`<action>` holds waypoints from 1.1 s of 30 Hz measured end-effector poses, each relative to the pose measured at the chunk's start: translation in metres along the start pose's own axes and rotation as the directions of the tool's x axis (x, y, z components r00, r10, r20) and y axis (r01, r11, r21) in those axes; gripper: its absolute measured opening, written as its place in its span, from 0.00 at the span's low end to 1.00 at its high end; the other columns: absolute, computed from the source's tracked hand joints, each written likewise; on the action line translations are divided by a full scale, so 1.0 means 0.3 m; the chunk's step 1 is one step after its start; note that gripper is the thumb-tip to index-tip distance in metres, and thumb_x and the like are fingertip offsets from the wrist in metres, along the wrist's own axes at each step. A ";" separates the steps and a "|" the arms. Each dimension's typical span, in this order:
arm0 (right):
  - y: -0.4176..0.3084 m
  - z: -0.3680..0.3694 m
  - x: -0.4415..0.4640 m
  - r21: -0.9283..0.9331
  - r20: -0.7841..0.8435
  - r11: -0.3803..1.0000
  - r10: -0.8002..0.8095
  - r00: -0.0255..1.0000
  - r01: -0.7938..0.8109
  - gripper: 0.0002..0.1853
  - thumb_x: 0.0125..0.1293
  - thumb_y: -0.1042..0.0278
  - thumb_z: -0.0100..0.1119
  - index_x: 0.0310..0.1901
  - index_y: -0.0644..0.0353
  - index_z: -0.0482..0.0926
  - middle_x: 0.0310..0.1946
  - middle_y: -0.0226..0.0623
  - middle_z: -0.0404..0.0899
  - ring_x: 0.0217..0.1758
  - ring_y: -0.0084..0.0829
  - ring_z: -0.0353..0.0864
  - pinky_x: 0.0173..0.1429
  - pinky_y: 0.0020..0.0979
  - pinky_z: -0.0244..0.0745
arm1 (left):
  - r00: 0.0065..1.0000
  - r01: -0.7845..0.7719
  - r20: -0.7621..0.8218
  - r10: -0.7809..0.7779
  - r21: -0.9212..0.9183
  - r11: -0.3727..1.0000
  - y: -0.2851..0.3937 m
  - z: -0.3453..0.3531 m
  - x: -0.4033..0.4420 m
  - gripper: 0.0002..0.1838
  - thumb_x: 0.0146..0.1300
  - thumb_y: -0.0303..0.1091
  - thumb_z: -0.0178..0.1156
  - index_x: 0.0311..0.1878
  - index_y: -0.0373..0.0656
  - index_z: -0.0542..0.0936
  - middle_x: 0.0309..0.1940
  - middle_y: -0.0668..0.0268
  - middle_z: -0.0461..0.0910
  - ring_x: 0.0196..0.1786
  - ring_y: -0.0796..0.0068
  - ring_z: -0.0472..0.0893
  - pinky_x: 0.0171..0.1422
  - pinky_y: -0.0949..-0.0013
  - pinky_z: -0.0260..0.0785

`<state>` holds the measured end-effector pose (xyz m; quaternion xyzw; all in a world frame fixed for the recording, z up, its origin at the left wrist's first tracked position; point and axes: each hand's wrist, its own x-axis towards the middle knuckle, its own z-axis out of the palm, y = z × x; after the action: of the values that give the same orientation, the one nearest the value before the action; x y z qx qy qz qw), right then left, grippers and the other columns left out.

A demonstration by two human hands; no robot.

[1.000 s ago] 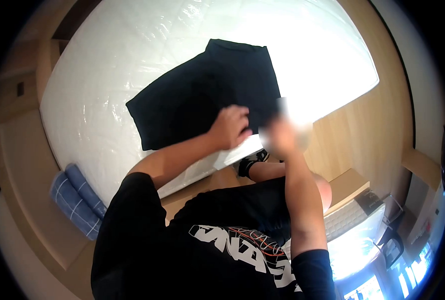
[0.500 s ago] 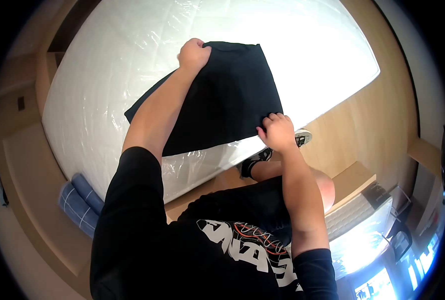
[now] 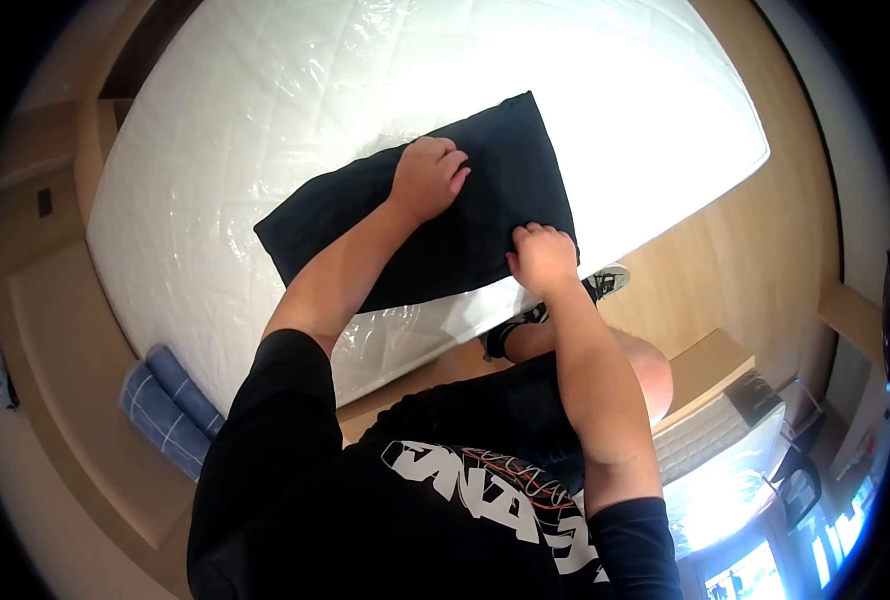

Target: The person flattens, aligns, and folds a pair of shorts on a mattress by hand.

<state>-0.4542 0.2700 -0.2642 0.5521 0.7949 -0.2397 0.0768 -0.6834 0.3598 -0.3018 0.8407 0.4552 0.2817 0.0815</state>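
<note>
A black cloth garment (image 3: 495, 150) lies folded on a white, plastic-covered mattress (image 3: 235, 150). My left hand (image 3: 430, 180) is on its upper middle part, fingers curled and pressed together on the cloth; whether they pinch any fabric is hidden. At the garment's lower right corner, my right hand (image 3: 543, 260) has its fingers closed on the cloth near the mattress edge.
Rolled blue checked fabric (image 3: 165, 410) lies by the lower left side of the mattress. Wooden floor (image 3: 705, 260) shows at the right, with my shoe (image 3: 605, 282) below the mattress edge. A cardboard piece (image 3: 710, 365) is beside my knee.
My left hand has moved from the garment's top corner down and right, and the top part is now folded over. My right hand went from blurred motion to the lower right corner, where it stays.
</note>
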 end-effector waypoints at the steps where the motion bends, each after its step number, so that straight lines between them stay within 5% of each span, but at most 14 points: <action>1: -0.006 -0.014 0.011 -0.001 0.021 1.000 0.015 1.000 -0.015 0.08 0.58 0.63 0.63 0.36 0.56 0.82 0.36 0.36 0.81 0.44 0.40 0.82 0.50 0.40 0.76 | 1.000 -0.004 -0.021 0.005 0.016 1.000 0.028 0.004 -0.003 0.13 0.49 0.35 0.70 0.39 0.44 0.82 0.42 0.63 0.78 0.44 0.57 0.78 0.48 0.56 0.70; 4: -0.051 -0.071 0.059 0.093 -0.017 0.993 0.076 0.997 -0.074 0.08 0.55 0.64 0.63 0.35 0.56 0.82 0.37 0.37 0.82 0.44 0.41 0.82 0.50 0.41 0.76 | 0.997 0.029 0.072 -0.033 0.058 0.998 0.062 0.000 -0.047 0.24 0.52 0.41 0.69 0.52 0.41 0.80 0.58 0.58 0.75 0.59 0.55 0.74 0.58 0.52 0.66; 8: -0.114 -0.125 0.167 0.149 -0.541 0.972 -0.073 0.838 0.180 0.17 0.55 0.72 0.61 0.49 0.55 0.81 0.53 0.37 0.79 0.60 0.41 0.76 0.60 0.40 0.72 | 0.989 0.059 0.132 -0.071 0.096 0.994 0.067 0.032 -0.079 0.30 0.56 0.45 0.63 0.60 0.39 0.77 0.69 0.53 0.68 0.73 0.50 0.65 0.73 0.45 0.55; 11: -0.159 -0.133 0.267 0.023 -0.459 0.993 -0.096 0.883 0.120 0.26 0.62 0.70 0.56 0.64 0.51 0.74 0.68 0.35 0.71 0.72 0.42 0.67 0.71 0.43 0.63 | 0.981 0.095 0.163 -0.101 0.043 0.995 0.051 0.036 -0.081 0.31 0.55 0.42 0.59 0.61 0.35 0.75 0.68 0.49 0.68 0.74 0.46 0.63 0.78 0.43 0.49; 15: -0.179 -0.052 0.359 0.024 -0.216 0.997 0.079 0.973 -0.076 0.26 0.64 0.62 0.57 0.64 0.53 0.75 0.71 0.32 0.68 0.75 0.43 0.64 0.74 0.44 0.61 | 0.993 0.098 0.079 -0.087 -0.148 0.984 0.000 -0.004 -0.108 0.27 0.50 0.31 0.64 0.56 0.39 0.77 0.61 0.55 0.75 0.68 0.49 0.71 0.73 0.46 0.59; 20: -0.195 -0.030 0.381 -0.009 -0.207 0.992 0.120 0.971 -0.125 0.24 0.68 0.58 0.55 0.64 0.55 0.76 0.71 0.31 0.68 0.75 0.43 0.64 0.73 0.45 0.65 | 0.952 0.295 0.063 -0.299 0.062 0.953 -0.202 -0.368 -0.218 0.26 0.47 0.30 0.65 0.54 0.41 0.79 0.53 0.56 0.79 0.57 0.48 0.76 0.65 0.50 0.67; 22: -0.210 -0.052 0.372 0.007 -0.192 0.991 0.129 0.973 -0.130 0.24 0.69 0.57 0.55 0.64 0.56 0.76 0.71 0.31 0.68 0.75 0.43 0.64 0.73 0.45 0.65 | 0.817 0.468 0.318 -0.482 0.122 0.875 -0.318 -0.451 -0.298 0.24 0.48 0.32 0.65 0.52 0.41 0.80 0.52 0.54 0.80 0.56 0.49 0.77 0.61 0.56 0.70; 25: -0.215 -0.051 0.369 0.006 -0.180 0.992 0.125 0.976 -0.126 0.24 0.71 0.56 0.53 0.65 0.56 0.75 0.72 0.32 0.66 0.76 0.44 0.62 0.74 0.46 0.63 | 0.688 0.614 0.473 -0.551 0.028 0.789 -0.399 -0.494 -0.321 0.21 0.49 0.32 0.65 0.50 0.41 0.81 0.48 0.52 0.81 0.53 0.50 0.79 0.58 0.58 0.73; 29: -0.180 -0.032 0.369 0.067 -0.178 0.994 0.102 0.979 -0.091 0.24 0.72 0.57 0.51 0.66 0.56 0.74 0.73 0.32 0.64 0.77 0.44 0.61 0.76 0.44 0.61 | 0.510 0.669 0.584 -0.631 0.191 0.718 -0.477 -0.519 -0.326 0.13 0.52 0.30 0.62 0.43 0.40 0.80 0.40 0.53 0.82 0.45 0.49 0.81 0.50 0.55 0.74; 33: -0.158 -0.015 0.377 0.095 -0.163 0.992 0.096 0.982 -0.081 0.23 0.73 0.61 0.48 0.66 0.56 0.73 0.74 0.31 0.64 0.77 0.42 0.59 0.76 0.41 0.62 | 0.790 0.449 0.359 -0.497 0.213 0.868 -0.420 -0.498 -0.383 0.07 0.53 0.25 0.59 0.37 0.41 0.76 0.34 0.55 0.78 0.41 0.47 0.78 0.44 0.52 0.72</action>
<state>-0.5398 0.3542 -0.2902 0.6079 0.7618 -0.2238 -0.0039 -0.9049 0.3208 -0.2736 0.7425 0.6400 0.0462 0.1920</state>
